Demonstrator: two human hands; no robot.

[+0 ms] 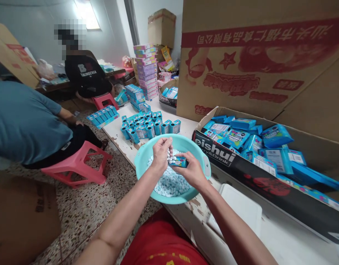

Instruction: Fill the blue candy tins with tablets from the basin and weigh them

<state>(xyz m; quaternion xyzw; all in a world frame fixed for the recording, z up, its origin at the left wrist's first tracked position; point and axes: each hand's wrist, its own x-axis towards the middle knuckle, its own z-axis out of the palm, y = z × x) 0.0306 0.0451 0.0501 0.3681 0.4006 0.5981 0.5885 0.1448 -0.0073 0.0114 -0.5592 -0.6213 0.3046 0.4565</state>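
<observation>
The left hand (161, 152) is closed around some pale candies (171, 159), and close beside it the right hand (193, 171) grips a small box (179, 162), over the bowl (140, 167). This box seems light and of thin card, so it may dent; its sides are the good place to hold. More candies lie in the bowl. The long carton (216, 152) contains many blue packs (238, 137).

One turquoise basin (172, 200) — two hands (193, 170), one held blue box (179, 161) — two seated people (85, 75)
</observation>
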